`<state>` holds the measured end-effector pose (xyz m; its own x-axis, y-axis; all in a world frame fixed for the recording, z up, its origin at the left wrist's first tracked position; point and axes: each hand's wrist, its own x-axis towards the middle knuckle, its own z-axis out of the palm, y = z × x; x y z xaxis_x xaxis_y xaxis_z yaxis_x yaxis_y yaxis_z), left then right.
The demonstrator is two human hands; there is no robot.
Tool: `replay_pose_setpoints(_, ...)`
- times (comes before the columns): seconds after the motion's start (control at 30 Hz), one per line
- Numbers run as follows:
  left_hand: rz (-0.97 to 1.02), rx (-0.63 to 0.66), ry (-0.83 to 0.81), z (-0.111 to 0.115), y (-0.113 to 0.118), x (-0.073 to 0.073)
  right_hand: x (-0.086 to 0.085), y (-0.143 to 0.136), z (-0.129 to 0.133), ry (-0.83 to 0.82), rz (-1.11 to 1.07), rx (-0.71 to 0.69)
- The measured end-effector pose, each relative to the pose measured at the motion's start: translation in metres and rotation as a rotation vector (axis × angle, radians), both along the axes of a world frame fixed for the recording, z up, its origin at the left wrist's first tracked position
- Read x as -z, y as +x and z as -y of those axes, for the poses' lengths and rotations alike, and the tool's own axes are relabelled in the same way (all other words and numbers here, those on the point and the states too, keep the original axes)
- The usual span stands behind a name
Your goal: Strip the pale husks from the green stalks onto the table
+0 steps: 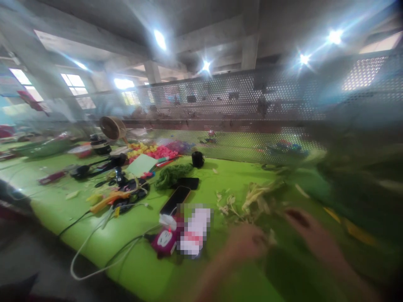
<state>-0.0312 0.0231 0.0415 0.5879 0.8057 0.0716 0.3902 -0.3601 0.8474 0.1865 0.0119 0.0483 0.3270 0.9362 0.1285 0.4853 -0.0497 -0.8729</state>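
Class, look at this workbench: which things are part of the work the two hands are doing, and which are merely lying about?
In hand:
left hand and right hand, both blurred
pale leafy strips, nearest the hands; any grip on them is too blurred to tell

Lying about:
phone
black mug
small fan
white cable
green table

I'm at a long bright-green table [201,184] w/ a perforated metal screen [252,105] running along its far edge. Ceiling overhead is bare grey concrete w/ heavy beams [248,46]; several small ceiling lamps [206,66] glare hard and throw streaks. Windows [74,84] on the left wall let in daylight, more of them behind the screen. A concrete pillar [153,72] stands past the screen. Floor at lower left [28,256] looks dark grey, too blurred to tell more. Right side of my view is smeared, can't make out details there.
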Motion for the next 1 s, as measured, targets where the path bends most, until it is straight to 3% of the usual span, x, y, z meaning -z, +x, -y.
replay_pose_setpoints(0.07,-0.165,0.11,0.256,0.002,0.002,0.009,0.007,0.006,-0.002,-0.021,0.051,-0.031)
replay_pose_setpoints(0.17,-0.297,0.116,0.44,0.003,0.007,0.02,0.017,0.008,-0.008,0.018,0.142,-0.133)
replay_pose_setpoints(0.37,-0.318,0.089,0.476,0.004,0.01,0.022,0.024,-0.016,-0.042,0.075,0.361,-0.332)
replay_pose_setpoints(0.63,-0.239,0.086,0.454,0.006,0.011,0.03,0.035,-0.055,-0.086,-0.002,0.428,-0.379)
replay_pose_setpoints(0.77,-0.243,0.098,0.445,0.009,0.014,0.031,0.016,-0.056,-0.081,-0.05,0.362,-0.429)
replay_pose_setpoints(1.0,-0.176,0.105,0.424,0.016,0.019,0.032,-0.045,-0.052,-0.08,0.017,0.323,-0.351)
